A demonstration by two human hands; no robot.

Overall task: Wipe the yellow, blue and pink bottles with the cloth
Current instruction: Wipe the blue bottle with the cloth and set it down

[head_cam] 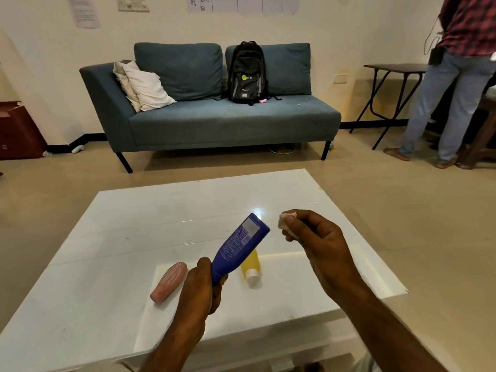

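Left hand [200, 288] is closest in, wrapped round the narrow lower end of the blue bottle [239, 248], which tilts up and away, clear of the surface [134, 224]; right hand [319, 237] sits just beside the bottle's far end with a small wad of cloth [285, 224] in its fingertips. Cloth and bottle are near but not touching.

What could go wrong, as I see it: the grip is only on the narrow end, so a firm swipe at the far end could lever the bottle round in the fingers or pop it loose; if it drops, it lands about on the yellow bottle [252, 267], which lies on its side right underneath, white cap towards the camera, and a round bottle on a glossy top would probably roll. The wad is tiny too, so it'd be easy to rub with bare fingertips and miss patches, or lose the wad altogether. The pink bottle [170, 281] lies on its side just left of the left hand; a careless move could nudge it.

Hands then: left is clamped on the blue bottle, fingers curled right round it; right is curled nearly closed, thumb and first fingers nipping the cloth, nothing else in it; the two hands are apart.
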